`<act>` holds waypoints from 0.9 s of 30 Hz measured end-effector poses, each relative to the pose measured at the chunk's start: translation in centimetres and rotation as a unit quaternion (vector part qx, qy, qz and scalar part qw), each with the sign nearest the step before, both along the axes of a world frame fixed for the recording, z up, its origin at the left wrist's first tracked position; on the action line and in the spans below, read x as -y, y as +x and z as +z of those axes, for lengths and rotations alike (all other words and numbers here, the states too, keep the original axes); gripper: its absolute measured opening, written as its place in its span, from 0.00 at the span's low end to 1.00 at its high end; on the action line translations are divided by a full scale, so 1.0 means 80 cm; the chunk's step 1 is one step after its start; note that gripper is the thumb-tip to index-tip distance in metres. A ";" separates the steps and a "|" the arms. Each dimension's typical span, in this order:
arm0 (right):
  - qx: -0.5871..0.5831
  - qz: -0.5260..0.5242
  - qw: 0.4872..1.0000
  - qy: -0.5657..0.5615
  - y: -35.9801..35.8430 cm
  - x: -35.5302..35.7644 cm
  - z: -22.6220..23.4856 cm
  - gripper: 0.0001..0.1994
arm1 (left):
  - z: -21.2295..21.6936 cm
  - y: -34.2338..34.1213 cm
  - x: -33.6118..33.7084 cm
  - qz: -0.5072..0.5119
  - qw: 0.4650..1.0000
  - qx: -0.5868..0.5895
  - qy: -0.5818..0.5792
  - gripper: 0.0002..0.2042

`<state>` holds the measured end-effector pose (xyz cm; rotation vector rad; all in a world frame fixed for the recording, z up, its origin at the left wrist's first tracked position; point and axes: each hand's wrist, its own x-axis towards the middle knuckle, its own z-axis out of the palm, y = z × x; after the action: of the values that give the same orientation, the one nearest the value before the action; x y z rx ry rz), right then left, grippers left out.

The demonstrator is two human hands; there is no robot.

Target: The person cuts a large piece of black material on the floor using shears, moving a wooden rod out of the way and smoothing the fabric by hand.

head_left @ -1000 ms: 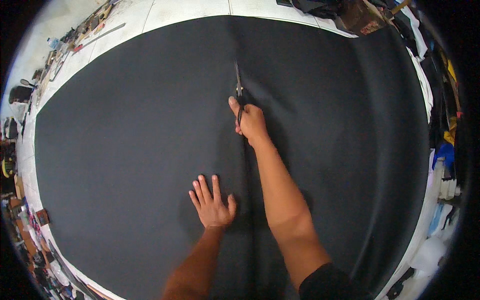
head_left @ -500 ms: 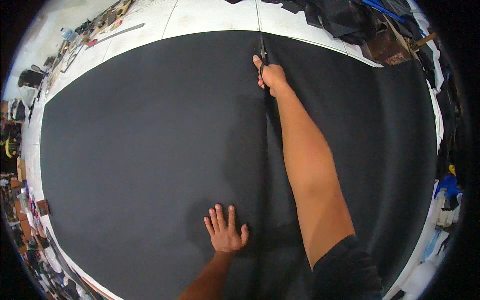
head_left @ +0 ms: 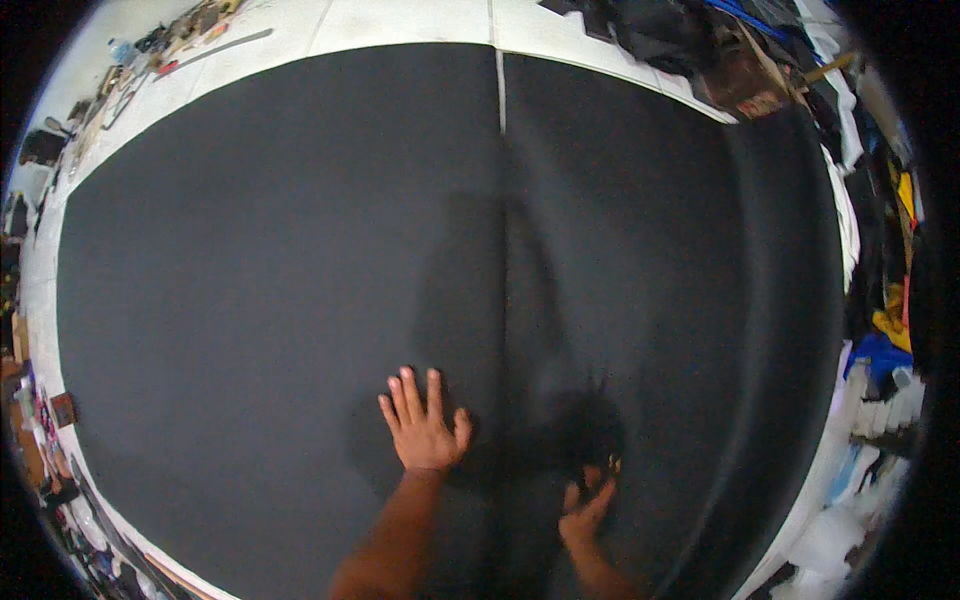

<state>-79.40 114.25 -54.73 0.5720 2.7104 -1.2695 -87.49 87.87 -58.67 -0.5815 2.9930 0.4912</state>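
Fingers (head_left: 434,395) of left hand (head_left: 424,440) lie spread on black sheet (head_left: 250,300), right hand's (head_left: 585,518) unclear, brown box (head_left: 742,78) beyond

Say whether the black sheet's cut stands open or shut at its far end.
Open: white surface shows through the cut in the sheet.

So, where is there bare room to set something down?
The widest free patch is the left part of the smooth black sheet, between the flat bare left hand and the white surface. Another lies beyond the bare right hand, right of the cut line. It is crowded past the far-right edge: brown box, crumpled black material.
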 end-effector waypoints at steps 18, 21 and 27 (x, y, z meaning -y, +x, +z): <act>-0.032 -0.056 0.974 0.216 0.277 -0.104 -0.065 0.36 | 0.107 0.123 0.021 -0.100 0.975 -0.176 0.086 0.30; -0.117 -0.025 0.968 0.222 0.297 -0.141 -0.071 0.33 | 0.130 0.302 -0.022 -0.142 0.970 -0.149 0.133 0.22; -0.006 0.070 0.991 0.112 0.523 -0.201 0.059 0.22 | 0.167 0.706 0.067 -0.160 0.983 -0.059 0.073 0.15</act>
<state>-37.56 130.36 -50.03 0.3838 2.8667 -0.9460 -31.04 82.52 -45.31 -0.0593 3.0377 0.7310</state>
